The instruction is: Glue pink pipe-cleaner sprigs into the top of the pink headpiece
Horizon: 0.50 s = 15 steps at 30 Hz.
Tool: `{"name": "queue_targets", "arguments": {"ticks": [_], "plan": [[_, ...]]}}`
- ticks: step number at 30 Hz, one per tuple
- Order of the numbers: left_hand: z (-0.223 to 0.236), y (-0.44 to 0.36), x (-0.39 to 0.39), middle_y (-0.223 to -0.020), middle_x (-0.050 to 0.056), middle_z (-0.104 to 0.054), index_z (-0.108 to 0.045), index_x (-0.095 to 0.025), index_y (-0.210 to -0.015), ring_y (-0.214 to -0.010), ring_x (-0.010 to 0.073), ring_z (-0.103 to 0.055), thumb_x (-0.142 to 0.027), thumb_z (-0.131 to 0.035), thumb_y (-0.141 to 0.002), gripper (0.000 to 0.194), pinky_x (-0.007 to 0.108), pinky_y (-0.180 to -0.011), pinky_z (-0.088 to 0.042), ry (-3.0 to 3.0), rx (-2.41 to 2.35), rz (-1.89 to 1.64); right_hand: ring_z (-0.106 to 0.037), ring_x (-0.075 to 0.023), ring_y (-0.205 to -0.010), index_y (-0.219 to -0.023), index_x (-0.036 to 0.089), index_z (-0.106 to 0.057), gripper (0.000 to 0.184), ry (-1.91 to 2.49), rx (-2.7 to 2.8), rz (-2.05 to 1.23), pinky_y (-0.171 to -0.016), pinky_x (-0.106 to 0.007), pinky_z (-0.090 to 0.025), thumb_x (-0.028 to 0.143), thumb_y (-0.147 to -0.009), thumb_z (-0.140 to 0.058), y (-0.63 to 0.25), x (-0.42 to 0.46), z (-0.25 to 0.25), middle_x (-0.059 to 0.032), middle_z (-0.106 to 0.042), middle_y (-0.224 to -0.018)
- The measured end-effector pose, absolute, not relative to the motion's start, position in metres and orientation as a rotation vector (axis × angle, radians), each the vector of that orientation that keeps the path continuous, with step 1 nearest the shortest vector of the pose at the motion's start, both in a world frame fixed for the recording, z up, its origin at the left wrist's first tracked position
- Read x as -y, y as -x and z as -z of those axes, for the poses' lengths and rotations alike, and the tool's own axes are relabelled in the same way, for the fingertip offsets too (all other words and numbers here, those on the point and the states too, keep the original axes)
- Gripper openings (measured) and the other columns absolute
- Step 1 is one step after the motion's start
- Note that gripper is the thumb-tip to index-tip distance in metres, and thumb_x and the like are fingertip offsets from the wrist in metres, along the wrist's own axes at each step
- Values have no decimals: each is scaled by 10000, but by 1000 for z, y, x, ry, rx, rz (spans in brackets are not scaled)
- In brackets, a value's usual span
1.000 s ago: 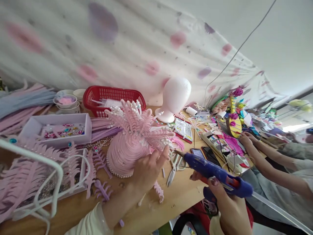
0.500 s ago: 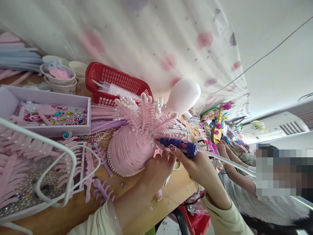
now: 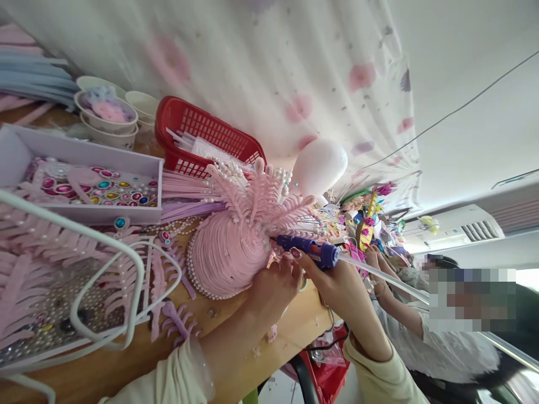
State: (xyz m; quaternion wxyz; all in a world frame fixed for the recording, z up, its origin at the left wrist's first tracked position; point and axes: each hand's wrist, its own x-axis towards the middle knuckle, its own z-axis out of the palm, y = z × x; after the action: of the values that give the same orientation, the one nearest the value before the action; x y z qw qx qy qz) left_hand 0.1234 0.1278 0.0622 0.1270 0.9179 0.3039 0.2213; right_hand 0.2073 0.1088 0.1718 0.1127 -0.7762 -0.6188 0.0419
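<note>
A blue glue gun (image 3: 322, 253) is gripped in my right hand (image 3: 339, 289), a clear glue stick trailing from its rear end. Its nozzle points at the base of the pink feathery sprays (image 3: 259, 193) on a pink domed headpiece (image 3: 225, 252). Pearl beads edge the dome's lower left side. My left hand (image 3: 275, 286) is closed beside the right edge of the dome, close under the glue gun. Whatever its curled fingers hold is hidden from view.
Behind stand a red basket (image 3: 168, 132) and a white foam head (image 3: 322, 165). On the left are a box of gems (image 3: 143, 213), paper cups (image 3: 112, 140) and a white wire frame (image 3: 137, 280). Another person's hands (image 3: 373, 261) work further right, holding a yellow decorated piece (image 3: 366, 233).
The view has shifted slightly, so the basket and box appear further right. Both hands and the glue gun keep nearly the same position at the headpiece.
</note>
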Motion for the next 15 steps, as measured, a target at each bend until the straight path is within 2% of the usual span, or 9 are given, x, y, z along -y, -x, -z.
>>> {"name": "queue_targets", "arguments": {"ticks": [3,6,15], "plan": [[-60,-124,-127,-1004,185,-728,-645,-82,-1198,-794,211,-731,-90,-423,-956,329,254,-605,-563,-2678,-884,-663,-636,-217,-677,-739,201,-673,378,2273,1812,-136,-594,-295,-475,538,-859,-550,-208,-108,-171,-30,-704,-684],[-58,-124,-127,-1075,206,-712,-637,-79,-1203,-796,214,-725,-70,-467,-922,329,255,-590,-554,-2680,-880,-662,-637,-229,-695,-691,212,-649,386,2274,1808,-89,-579,-290,-471,552,-849,-558,-209,-107,-169,-23,-662,-623],[-58,-124,-127,-1089,197,-714,-616,-72,-1248,-813,210,-727,-48,-464,-914,367,250,-610,-564,-2653,-915,-675,-636,-237,-689,-665,218,-635,386,2286,1809,-76,-576,-293,-470,551,-842,-554,-210,-107,-167,-10,-612,-559]]}}
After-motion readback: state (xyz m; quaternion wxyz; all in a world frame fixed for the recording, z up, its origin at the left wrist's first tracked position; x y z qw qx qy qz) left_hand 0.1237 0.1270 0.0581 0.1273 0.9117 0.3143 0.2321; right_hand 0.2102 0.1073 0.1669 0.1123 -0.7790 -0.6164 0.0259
